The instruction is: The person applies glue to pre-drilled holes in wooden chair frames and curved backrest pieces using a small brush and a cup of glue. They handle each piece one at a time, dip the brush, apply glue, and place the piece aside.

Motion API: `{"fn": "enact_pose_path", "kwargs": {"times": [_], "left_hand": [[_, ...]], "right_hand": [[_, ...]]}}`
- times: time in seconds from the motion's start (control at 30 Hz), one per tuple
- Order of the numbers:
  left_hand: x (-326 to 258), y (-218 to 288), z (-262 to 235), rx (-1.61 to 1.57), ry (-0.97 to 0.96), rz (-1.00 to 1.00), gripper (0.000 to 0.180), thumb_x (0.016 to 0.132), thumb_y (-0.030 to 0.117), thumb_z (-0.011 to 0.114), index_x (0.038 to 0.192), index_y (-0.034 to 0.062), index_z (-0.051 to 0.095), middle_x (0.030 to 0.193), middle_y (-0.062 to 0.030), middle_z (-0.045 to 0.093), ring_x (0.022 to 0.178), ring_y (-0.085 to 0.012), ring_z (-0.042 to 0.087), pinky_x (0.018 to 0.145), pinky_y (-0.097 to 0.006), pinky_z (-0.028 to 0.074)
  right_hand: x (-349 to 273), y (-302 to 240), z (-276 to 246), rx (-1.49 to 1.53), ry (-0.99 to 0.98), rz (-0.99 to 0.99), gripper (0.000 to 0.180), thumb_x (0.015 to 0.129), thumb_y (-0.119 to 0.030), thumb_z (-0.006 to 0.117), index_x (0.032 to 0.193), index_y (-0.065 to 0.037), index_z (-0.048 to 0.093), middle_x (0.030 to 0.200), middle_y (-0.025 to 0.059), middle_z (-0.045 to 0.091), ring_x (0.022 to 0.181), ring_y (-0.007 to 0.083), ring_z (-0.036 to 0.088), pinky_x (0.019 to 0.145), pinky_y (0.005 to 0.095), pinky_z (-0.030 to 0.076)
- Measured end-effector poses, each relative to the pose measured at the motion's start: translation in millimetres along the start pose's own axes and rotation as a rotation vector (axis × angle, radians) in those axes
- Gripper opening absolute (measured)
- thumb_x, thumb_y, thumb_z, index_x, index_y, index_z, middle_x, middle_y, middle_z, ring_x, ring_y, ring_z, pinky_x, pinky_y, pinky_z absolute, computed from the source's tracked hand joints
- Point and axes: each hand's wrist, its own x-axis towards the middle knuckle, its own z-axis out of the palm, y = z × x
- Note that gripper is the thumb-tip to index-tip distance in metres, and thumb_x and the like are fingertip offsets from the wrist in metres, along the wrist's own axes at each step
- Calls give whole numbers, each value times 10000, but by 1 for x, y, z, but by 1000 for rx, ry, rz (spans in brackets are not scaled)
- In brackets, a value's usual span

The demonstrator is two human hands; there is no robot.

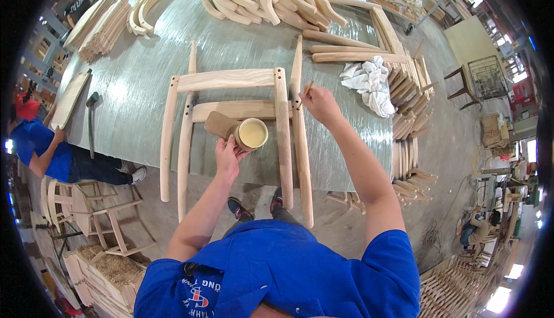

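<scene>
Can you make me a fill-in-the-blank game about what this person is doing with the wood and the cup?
1. The left hand holds a round ____ of pale glue.
2. The right hand holds a thin ____ against the wooden frame.
3. A crumpled white ____ lies on the table, to the right of the frame.
4. A ____ with a dark handle lies on the table's left side.

Missing words: cup; stick; rag; hammer
</scene>
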Motion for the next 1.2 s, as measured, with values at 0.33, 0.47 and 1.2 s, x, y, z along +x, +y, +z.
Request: {"fn": "enact_pose_path", "kwargs": {"times": [0.33, 0.47, 1.2], "left_hand": [[-5, -2, -7, 46, -5, 37, 226, 961, 191, 413, 1150, 68, 417, 1030, -89, 576, 868, -196, 632, 695, -344, 562], [-6, 1, -5, 43, -9, 31, 216, 961, 193, 413, 1140, 73, 428, 1018, -85, 580, 860, -187, 631, 689, -339, 560], [-6, -3, 10, 130, -38, 29, 219, 962, 192, 399, 1137, 63, 430, 1033, -88, 594, 897, -207, 630, 754, -398, 553]], "right_hand": [[8, 9, 1, -20, -7, 57, 192, 829, -188, 547, 863, -1, 523, 703, 225, 568, 661, 396, 558, 586, 449, 444], [-10, 44, -12, 372, 192, 307, 171, 851, -156, 566, 827, 7, 521, 688, 156, 601, 618, 257, 596, 575, 351, 483], [-74, 102, 13, 1396, 325, 628, 89, 868, -91, 550, 827, -23, 512, 754, 83, 581, 675, 173, 588, 648, 310, 519]]}}
